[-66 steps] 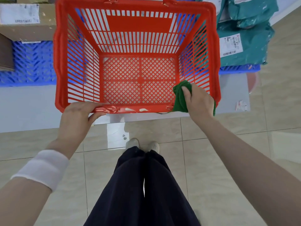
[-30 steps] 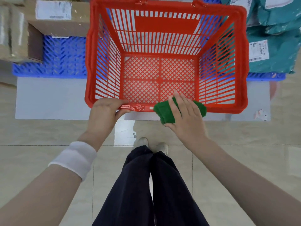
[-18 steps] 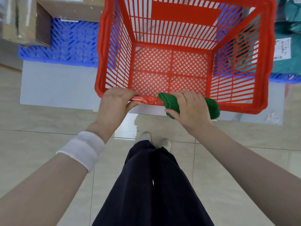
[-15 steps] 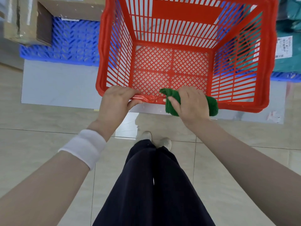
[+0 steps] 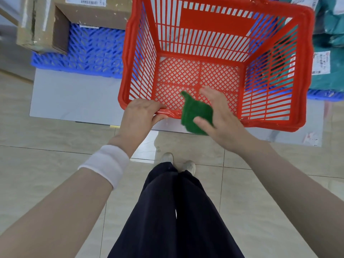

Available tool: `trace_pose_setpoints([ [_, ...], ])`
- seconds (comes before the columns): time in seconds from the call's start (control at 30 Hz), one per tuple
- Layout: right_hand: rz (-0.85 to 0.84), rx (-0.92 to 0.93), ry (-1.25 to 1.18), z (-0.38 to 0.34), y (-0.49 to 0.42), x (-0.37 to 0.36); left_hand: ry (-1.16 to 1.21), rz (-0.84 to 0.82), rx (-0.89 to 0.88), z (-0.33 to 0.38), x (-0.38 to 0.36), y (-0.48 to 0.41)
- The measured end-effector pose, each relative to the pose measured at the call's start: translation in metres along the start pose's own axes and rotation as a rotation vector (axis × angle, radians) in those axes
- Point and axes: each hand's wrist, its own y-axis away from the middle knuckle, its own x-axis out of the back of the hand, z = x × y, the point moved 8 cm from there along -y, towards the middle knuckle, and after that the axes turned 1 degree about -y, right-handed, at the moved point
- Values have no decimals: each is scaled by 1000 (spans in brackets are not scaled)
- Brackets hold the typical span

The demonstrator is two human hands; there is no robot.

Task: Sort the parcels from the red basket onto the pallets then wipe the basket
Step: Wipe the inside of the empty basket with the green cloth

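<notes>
The red basket [image 5: 305,71] is held up in front of me, and nothing lies on its mesh floor. My left hand [image 5: 141,116] grips its near rim at the left. My right hand [image 5: 219,116] holds a green cloth [image 5: 196,112] between thumb and fingers, just over the near rim, with the cloth's tip pointing into the basket. Brown cardboard parcels [image 5: 93,12] sit on a blue pallet [image 5: 89,53] at the upper left. Teal bagged parcels [image 5: 327,71] lie on another blue pallet [image 5: 325,94] at the right.
A grey mat [image 5: 74,101] lies on the tiled floor [image 5: 46,155] under the pallets. My dark trouser legs [image 5: 176,211] and pale shoes [image 5: 178,162] stand just short of its edge. A white band wraps my left wrist [image 5: 106,164].
My right hand moved the green cloth along the near rim from the right corner toward the middle, then lifted it off the rim and opened up around it. The left hand kept its grip.
</notes>
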Motion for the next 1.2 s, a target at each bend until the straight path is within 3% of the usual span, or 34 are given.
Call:
trace_pose_setpoints([
  [0.1, -88, 90, 470, 1, -6, -27, 9, -3, -9, 0, -1, 0],
  [0.3, 128, 297, 637, -11, -16, -25, 6, 12, -20, -1, -2, -1],
  [0.47, 110, 325, 507, -20, -24, -18, -3, -19, -27, -1, -3, -1],
  [0.57, -27, 304, 437, -16, -27, -21, -10, -23, -36, 0, -2, -2],
  [0.7, -150, 178, 144, 5, -7, -9, -11, -30, -21, -2, -4, -2],
  [0.93, -12, 139, 292, -12, -21, -22, -12, -34, -10, -3, -7, -1],
  [1.1, -44, 146, 319, -11, -28, -22, -21, -47, -15, -3, -7, -2],
  [1.2, -66, 58, 285, -5, -28, -18, -27, -53, -14, -4, -6, -2],
])
